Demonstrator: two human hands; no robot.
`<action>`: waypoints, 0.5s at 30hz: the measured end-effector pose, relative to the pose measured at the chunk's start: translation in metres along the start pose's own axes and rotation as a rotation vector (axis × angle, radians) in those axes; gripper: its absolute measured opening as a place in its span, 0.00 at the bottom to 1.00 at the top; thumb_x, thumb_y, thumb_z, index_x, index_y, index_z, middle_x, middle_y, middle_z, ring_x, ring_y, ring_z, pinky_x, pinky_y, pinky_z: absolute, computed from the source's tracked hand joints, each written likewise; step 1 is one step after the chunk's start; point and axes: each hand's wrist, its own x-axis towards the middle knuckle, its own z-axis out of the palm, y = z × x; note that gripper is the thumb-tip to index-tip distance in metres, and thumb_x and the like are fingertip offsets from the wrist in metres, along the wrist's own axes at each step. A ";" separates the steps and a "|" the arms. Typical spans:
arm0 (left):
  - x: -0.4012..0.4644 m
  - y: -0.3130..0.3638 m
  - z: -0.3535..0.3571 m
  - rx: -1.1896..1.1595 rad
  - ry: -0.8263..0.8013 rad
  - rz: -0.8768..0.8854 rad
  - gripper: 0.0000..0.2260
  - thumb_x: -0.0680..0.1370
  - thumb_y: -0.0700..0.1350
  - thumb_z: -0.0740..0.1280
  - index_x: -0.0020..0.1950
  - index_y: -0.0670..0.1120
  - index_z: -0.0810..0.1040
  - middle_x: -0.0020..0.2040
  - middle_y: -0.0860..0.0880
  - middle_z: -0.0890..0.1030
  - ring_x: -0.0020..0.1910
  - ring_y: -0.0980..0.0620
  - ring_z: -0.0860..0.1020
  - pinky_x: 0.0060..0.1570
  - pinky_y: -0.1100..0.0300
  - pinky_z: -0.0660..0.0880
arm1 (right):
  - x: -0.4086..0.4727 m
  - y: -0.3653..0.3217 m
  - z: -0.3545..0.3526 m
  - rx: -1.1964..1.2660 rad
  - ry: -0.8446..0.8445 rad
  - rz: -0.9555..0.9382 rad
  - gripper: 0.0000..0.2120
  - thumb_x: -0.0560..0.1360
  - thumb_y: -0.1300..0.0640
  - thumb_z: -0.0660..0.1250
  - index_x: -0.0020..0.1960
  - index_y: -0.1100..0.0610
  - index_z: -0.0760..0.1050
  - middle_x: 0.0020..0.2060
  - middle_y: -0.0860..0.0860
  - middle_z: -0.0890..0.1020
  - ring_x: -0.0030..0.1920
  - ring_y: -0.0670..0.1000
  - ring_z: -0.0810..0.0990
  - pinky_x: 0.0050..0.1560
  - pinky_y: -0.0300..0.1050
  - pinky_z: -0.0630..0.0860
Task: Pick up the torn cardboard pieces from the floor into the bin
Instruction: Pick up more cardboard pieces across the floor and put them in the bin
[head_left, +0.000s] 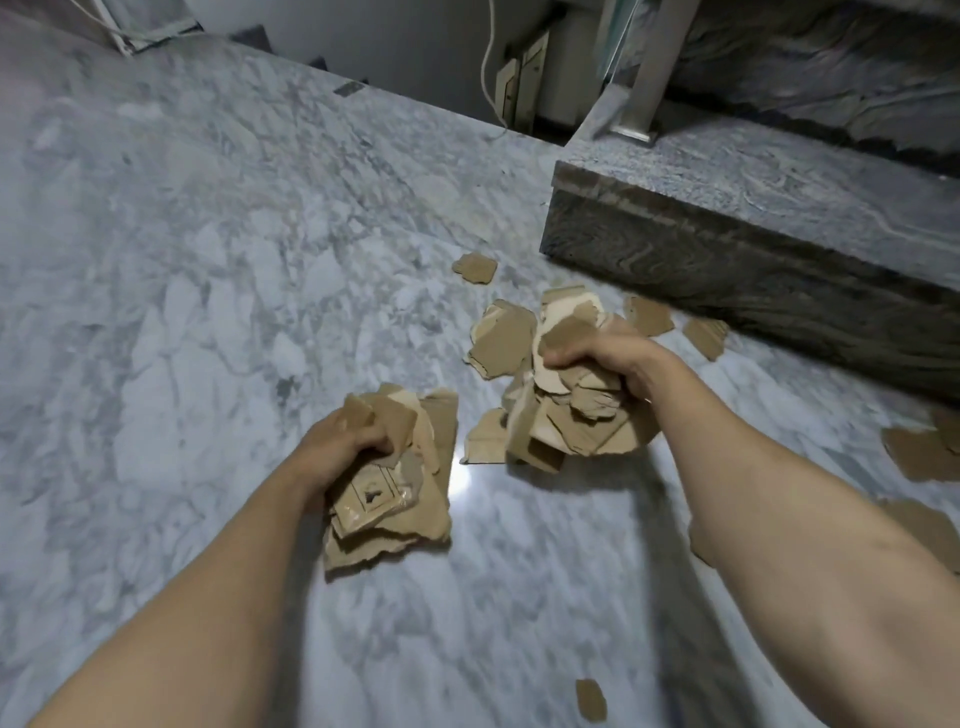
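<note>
My left hand (337, 447) grips a stack of torn brown cardboard pieces (395, 499) above the marble floor. My right hand (608, 364) clutches a second, thicker bundle of torn cardboard (566, 421) a little further ahead. Loose cardboard pieces lie on the floor: one (475, 267) beyond my hands, a larger one (506, 338) just left of my right hand, two (649, 316) near the step, some (919, 457) at the right edge and a small one (591, 699) near the bottom. No bin is in view.
A dark stone step (727, 244) rises at the right, with a metal post (644, 78) standing on it. A white cable (488, 57) hangs at the far wall beside leaning boards (524, 83). Grey marble floor (182, 286) stretches to the left.
</note>
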 end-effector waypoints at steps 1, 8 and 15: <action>0.005 0.006 0.000 -0.075 0.018 -0.009 0.14 0.68 0.40 0.74 0.52 0.45 0.78 0.40 0.42 0.83 0.35 0.45 0.81 0.34 0.56 0.77 | 0.008 -0.008 0.011 0.022 0.025 0.010 0.18 0.60 0.63 0.83 0.47 0.59 0.81 0.37 0.55 0.86 0.34 0.52 0.85 0.30 0.38 0.77; 0.052 0.033 0.002 -0.223 0.077 -0.019 0.12 0.69 0.39 0.73 0.52 0.40 0.79 0.42 0.39 0.83 0.38 0.42 0.82 0.42 0.51 0.79 | 0.096 -0.018 0.081 -0.191 -0.028 0.246 0.66 0.45 0.52 0.87 0.76 0.60 0.56 0.60 0.59 0.77 0.54 0.62 0.82 0.52 0.61 0.81; 0.095 0.090 0.005 -0.079 0.020 -0.025 0.11 0.69 0.41 0.73 0.49 0.42 0.78 0.35 0.45 0.82 0.28 0.48 0.81 0.28 0.61 0.76 | 0.081 -0.036 0.092 -0.556 0.124 0.322 0.54 0.57 0.47 0.84 0.74 0.56 0.58 0.66 0.56 0.62 0.68 0.60 0.64 0.61 0.55 0.75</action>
